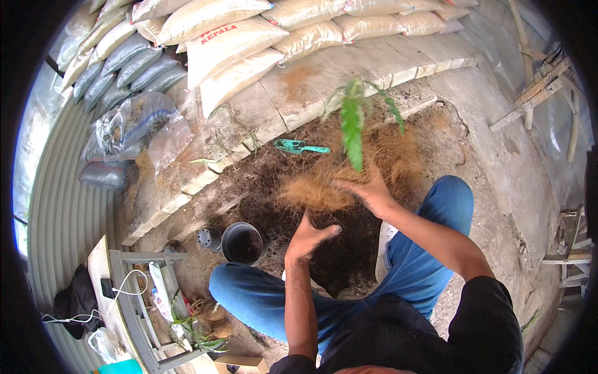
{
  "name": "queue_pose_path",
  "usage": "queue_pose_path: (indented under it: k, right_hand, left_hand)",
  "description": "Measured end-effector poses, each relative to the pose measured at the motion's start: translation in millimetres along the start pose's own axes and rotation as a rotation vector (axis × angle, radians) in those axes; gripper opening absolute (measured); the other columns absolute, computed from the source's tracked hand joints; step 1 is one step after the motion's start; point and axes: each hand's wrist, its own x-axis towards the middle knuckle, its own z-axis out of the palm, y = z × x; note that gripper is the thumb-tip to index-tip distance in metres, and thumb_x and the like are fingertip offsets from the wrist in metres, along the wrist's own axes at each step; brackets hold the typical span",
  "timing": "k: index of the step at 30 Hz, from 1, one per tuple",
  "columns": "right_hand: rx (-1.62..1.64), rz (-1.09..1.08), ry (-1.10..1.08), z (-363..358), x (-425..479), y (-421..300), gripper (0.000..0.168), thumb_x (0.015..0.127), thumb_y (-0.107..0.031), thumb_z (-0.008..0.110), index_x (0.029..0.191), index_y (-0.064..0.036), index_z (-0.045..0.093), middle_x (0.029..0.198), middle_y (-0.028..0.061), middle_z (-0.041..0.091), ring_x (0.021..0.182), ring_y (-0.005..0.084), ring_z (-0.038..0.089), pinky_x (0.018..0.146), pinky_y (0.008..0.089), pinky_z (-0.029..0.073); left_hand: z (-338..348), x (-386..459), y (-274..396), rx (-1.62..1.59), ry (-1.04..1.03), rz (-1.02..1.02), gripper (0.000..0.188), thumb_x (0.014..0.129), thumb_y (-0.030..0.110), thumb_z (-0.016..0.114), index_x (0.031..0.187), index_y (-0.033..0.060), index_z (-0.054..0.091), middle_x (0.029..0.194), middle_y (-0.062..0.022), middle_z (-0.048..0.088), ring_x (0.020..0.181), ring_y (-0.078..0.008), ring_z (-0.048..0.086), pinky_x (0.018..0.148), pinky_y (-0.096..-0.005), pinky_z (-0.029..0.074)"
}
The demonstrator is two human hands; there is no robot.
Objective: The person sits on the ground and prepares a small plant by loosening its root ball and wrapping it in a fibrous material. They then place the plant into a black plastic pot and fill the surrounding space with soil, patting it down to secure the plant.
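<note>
A loose tuft of brown plant fibre point(317, 189), probably coconut husk, lies blurred in front of me. At its near edge is my left hand point(308, 238), thumb spread wide and nothing visible in its palm; some fingertips are hidden by the fibre. My right hand point(369, 189) reaches over the tuft's right side with thumb and fingers apart, and whether it grips any strands is unclear. Just beyond rises a plant with serrated green leaves point(352, 126), its base hidden. Dark soil point(343, 252) covers the ground between my legs. A turquoise hand trowel point(301, 147) lies past the fibre.
A black plant pot point(243, 244) and a smaller pot point(209, 239) stand by my left knee. Stacked filled sacks point(243, 44) line the raised ledge point(273, 105) ahead. To the left are a clear plastic bag point(170, 140) and a wooden stool point(135, 299) with a white cable.
</note>
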Motion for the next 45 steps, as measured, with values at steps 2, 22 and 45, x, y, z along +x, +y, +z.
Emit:
queue_pose_path:
  k: [2, 22, 45]
  right_hand:
    - [-0.185, -0.004, -0.080, 9.0, -9.8, -16.8, 0.106, 0.066, -0.024, 0.089, 0.145, 0.003, 0.023, 0.134, 0.0188, 0.048, 0.125, 0.0234, 0.046, 0.108, 0.0364, 0.036]
    - [-0.805, 0.052, -0.700, -11.8, 1.6, 11.2, 0.117, 0.076, -0.057, 0.071, 0.147, 0.008, 0.004, 0.151, 0.0307, 0.015, 0.144, 0.0350, 0.016, 0.116, 0.0399, 0.020]
    - [-0.725, -0.226, -0.467, 11.6, -15.8, -2.3, 0.041, 0.102, -0.027, 0.040, 0.135, -0.001, 0.041, 0.135, 0.0319, 0.034, 0.131, 0.0499, 0.026, 0.111, 0.0555, 0.021]
  left_hand:
    - [-5.3, 7.0, 4.2, -0.070, 0.065, -0.033, 0.084, 0.072, 0.009, 0.080, 0.140, -0.0012, 0.033, 0.131, -0.0119, 0.052, 0.119, -0.0261, 0.051, 0.102, -0.0378, 0.040]
    - [-9.2, 12.4, -8.9, -0.255, 0.228, -0.198, 0.069, 0.075, 0.000, 0.076, 0.133, -0.0030, 0.040, 0.119, -0.0163, 0.060, 0.106, -0.0267, 0.062, 0.090, -0.0390, 0.052]
    - [-32.8, 7.2, -30.8, -0.226, 0.160, 0.028, 0.065, 0.086, 0.012, 0.066, 0.141, 0.0007, 0.033, 0.133, -0.0139, 0.050, 0.121, -0.0260, 0.051, 0.102, -0.0415, 0.043]
